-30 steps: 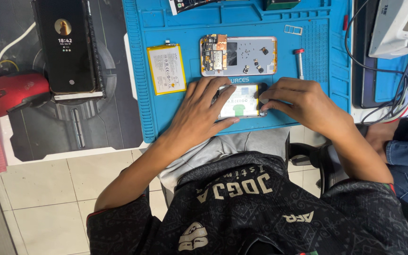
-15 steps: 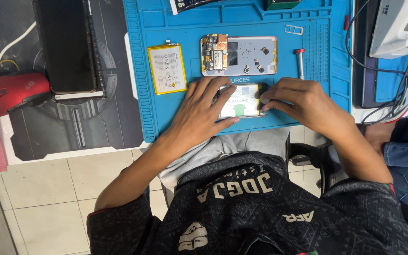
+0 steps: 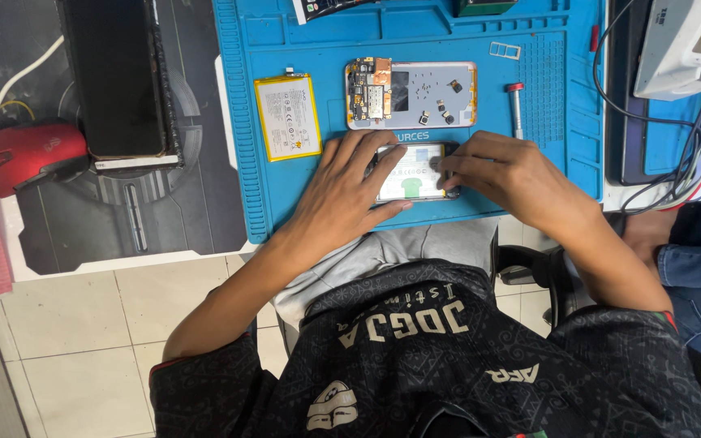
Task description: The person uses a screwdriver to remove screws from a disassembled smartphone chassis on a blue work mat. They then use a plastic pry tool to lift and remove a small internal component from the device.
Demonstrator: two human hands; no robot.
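Both my hands are on one phone (image 3: 412, 172) lying flat near the front edge of the blue mat (image 3: 545, 170). It lies long side toward me, with a pale face and a green patch low in the middle; I cannot tell whether that face is a screen or an open back. My left hand (image 3: 346, 191) rests spread over its left end, fingers loosely extended, thumb along the lower edge. My right hand (image 3: 505, 174) is curled over the right end, fingertips pressing on the top surface. Neither hand lifts it.

Count on the mat: one opened phone body (image 3: 411, 95), silver, circuit board at its left end, several small loose parts lying on it; one flat battery (image 3: 288, 118), yellow-edged with a white printed label, left of the body; one small screwdriver (image 3: 516, 109) with a red cap, right of it; one small metal tray frame (image 3: 505, 50) above.

Left of the mat on the tabletop: one dark-screened phone (image 3: 119, 77) and one red mouse (image 3: 18, 156).
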